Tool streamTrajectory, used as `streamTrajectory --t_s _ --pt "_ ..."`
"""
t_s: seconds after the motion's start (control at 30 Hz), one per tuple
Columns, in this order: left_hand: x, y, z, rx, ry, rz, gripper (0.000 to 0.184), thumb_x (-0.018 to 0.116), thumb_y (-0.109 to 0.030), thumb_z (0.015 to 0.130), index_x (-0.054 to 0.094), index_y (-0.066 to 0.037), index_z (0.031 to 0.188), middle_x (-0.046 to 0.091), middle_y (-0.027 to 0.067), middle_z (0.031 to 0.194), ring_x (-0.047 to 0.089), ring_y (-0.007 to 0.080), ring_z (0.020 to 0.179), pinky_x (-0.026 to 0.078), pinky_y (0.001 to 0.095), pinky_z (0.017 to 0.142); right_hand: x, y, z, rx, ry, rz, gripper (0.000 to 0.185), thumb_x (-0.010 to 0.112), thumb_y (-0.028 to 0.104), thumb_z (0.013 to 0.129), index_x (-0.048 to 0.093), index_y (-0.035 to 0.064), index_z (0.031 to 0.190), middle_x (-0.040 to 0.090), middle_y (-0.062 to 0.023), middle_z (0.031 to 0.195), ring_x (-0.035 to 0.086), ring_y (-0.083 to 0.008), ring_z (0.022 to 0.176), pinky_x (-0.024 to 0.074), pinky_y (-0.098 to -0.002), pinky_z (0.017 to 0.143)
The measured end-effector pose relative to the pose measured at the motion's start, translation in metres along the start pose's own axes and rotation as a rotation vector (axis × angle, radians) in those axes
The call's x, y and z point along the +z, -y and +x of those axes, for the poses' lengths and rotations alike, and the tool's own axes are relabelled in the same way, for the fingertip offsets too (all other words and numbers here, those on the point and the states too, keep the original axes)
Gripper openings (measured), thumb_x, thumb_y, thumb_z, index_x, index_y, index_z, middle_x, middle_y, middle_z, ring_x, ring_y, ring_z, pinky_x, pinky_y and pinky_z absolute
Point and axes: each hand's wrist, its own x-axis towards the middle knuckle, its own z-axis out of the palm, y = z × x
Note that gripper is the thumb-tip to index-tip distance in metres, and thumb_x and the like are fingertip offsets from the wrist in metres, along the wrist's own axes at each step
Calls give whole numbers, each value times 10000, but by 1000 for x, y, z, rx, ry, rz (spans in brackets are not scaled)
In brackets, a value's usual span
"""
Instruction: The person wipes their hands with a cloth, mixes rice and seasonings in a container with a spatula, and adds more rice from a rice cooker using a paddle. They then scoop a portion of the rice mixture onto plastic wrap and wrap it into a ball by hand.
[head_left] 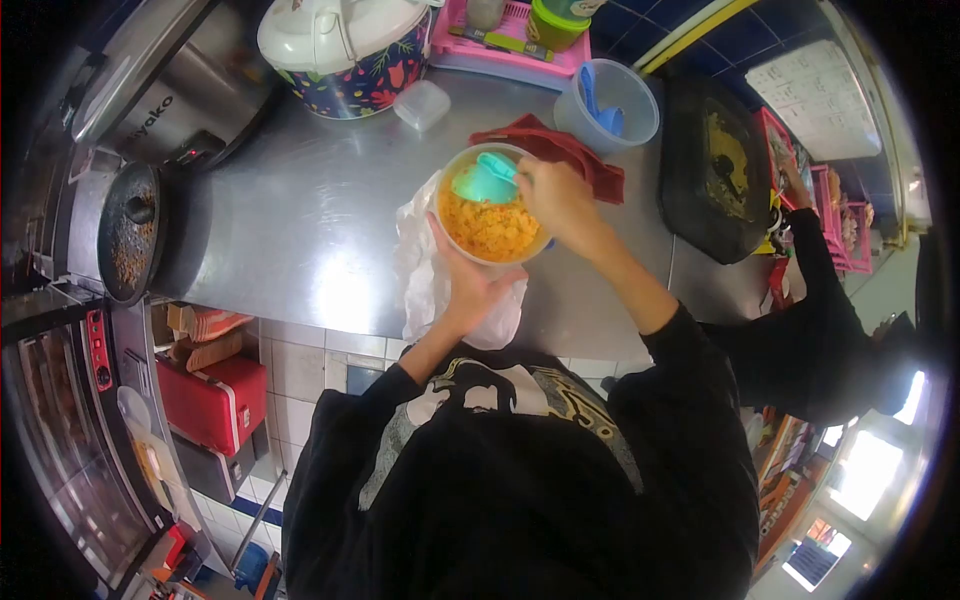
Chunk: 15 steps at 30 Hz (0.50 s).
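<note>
A round translucent tub [515, 262] holds crumbly yellow-orange food [490, 230]. My left hand [472, 288] grips the tub from the near side, partly hidden beneath it. In my right hand [560, 200] is the handle of a turquoise scoop [487, 184], whose cup rests at the food's far side inside the tub. Crumpled white plastic or paper [415, 255] lies around and under my left hand. Just beyond the tub, a folded dark red cloth [585, 165] lies on the steel counter [290, 220].
Behind stand a flowered rice cooker [350, 80], a small clear container [422, 105] and a translucent bucket [640, 110] with blue utensils. A black pan [130, 230] is left; a black lidded appliance [690, 190] is right. Another person's arm [810, 250] reaches toward pink baskets [850, 235].
</note>
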Motion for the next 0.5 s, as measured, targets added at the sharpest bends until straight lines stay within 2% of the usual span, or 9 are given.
streamTrajectory --t_s 0.07,0.13,0.17,0.23,0.27,0.33,0.37,0.43,0.5 --pt "11 6 7 18 -110 -68 1373 869 -313 599 -168 58 1419 -13 264 1501 94 370 1406 64 452 1152 15 -8 -1 -18 -3 -48 186 603 208 851 655 47 928 647 -211 806 626 -395 777 487 -455 663" --pt "10 11 8 32 -119 -36 1369 864 -328 602 -162 64 1417 -21 272 1500 82 380 1405 62 460 1150 21 -24 -10 -172 81 96 178 554 169 876 599 -4 883 636 -219 746 640 -382 715 492 -472 625" --pt "10 14 7 47 -118 -6 1365 860 -343 605 -157 71 1416 -29 281 1498 70 389 1404 60 468 1148 16 -29 -12 -173 85 93 178 554 169 876 599 -4 883 636 -219 746 640 -382 715 492 -472 625" --pt "12 21 5 42 -123 1 1357 857 -340 607 -151 77 1415 -23 290 1493 56 404 1402 56 478 1145 4 -35 -13 -55 322 254 182 563 182 885 591 3 868 608 -172 633 617 -280 543 475 -398 504" --pt "11 21 5 38 -127 7 1353 856 -339 608 -148 80 1414 -19 295 1491 49 412 1401 55 483 1144 -2 -35 -13 -58 327 251 182 563 182 885 591 3 868 608 -172 633 617 -280 543 475 -398 504" --pt "10 22 3 33 -128 53 1345 854 -336 608 -137 86 1413 -14 308 1485 36 435 1395 49 495 1141 -11 -33 -12 206 592 340 200 565 217 904 586 21 866 554 -91 557 533 -159 436 404 -317 399" --pt "11 22 2 32 -123 92 1340 854 -334 607 -129 90 1412 -11 316 1481 30 450 1391 44 502 1139 -7 -35 -12 209 593 338 200 565 217 904 586 21 866 554 -91 557 533 -159 436 404 -317 399" --pt "13 24 1 19 -122 96 1336 854 -335 606 -122 89 1414 -12 317 1481 31 452 1390 47 504 1138 4 -38 -8 327 616 431 211 561 254 917 595 47 895 517 -45 556 464 -103 397 334 -266 342" --pt "11 24 0 3 -121 106 1332 854 -336 605 -114 88 1416 -13 317 1481 32 454 1389 49 506 1137 -11 -27 -1 375 667 411 213 559 259 922 596 50 914 512 -42 564 450 -101 396 322 -258 338"
